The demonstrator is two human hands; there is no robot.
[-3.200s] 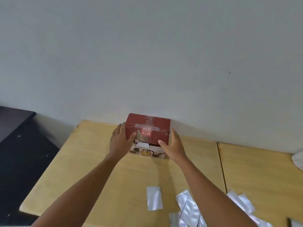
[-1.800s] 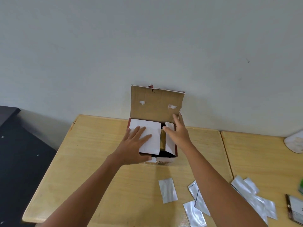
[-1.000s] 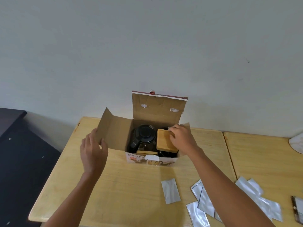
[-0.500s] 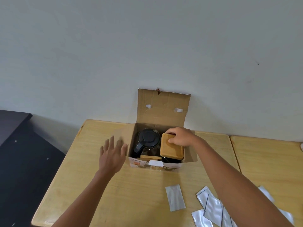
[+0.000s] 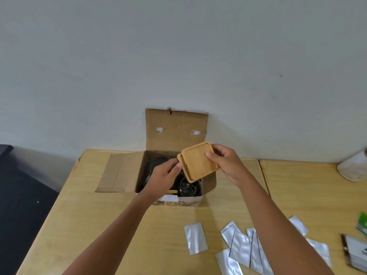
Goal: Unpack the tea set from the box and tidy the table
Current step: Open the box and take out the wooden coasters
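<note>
Fingers [image 5: 213, 153] of the right hand [image 5: 228, 165] are curled round the right edge of a small stack of wooden coasters [image 5: 198, 162], thumb on the top face. The left hand [image 5: 164, 173] pinches the stack's left edge with its fingertips. Both hands grasp; neither is released.

The stack looks to be two square pieces, the lower one offset slightly to the left and near side. It is held clear above the open box [image 5: 174, 187], tilted with its top face toward the camera.

Box sits at the far edge of the table [image 5: 89, 225], against the wall; rear flap upright, left flap folded flat outward. Inside: a dark pot, mostly hidden behind the left hand, and a glass cup [image 5: 188, 188] at the near right corner. Silver sachets [image 5: 244, 249] lie scattered on the near right of the table, one sachet apart to their left.

Judgement: step in hand is lifting out the coasters; unpacking has barely begun.

To do it well:
- square the two pieces before moving, since the offset lower one could slip out;
- carry them level, clear of the box rim;
- set them on bare table left of or nearer than the box, away from the sachets;
- then free one hand for the pot.
</note>
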